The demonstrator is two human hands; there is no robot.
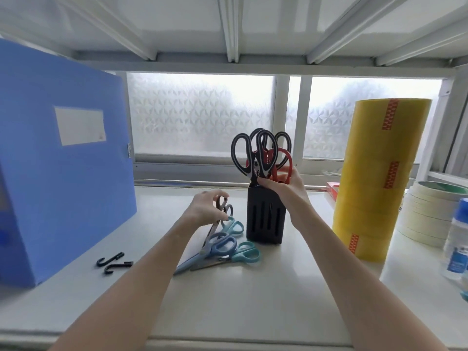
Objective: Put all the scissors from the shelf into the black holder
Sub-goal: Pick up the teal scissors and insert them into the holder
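Note:
The black holder [264, 219] stands upright at the middle of the white shelf [228, 300]. Black-and-white handled scissors [243, 153] and red-handled scissors [285, 160] stick up out of it. My right hand [283, 188] is at the holder's top, fingers closed on the red-handled scissors. Left of the holder lies a pile of scissors: a grey-handled pair [224, 206], a blue-handled pair [220, 247] and teal-handled pairs [244, 252]. My left hand [205, 207] pinches the grey-handled pair by its handles at the pile's far end.
A large blue file box [58, 160] stands at the left. Two black hooks [111, 262] lie before it. At the right stand a tall stack of yellow tape rolls [377, 178], a stack of masking tape [428, 214] and a clear bottle [458, 239]. A shelf board hangs overhead.

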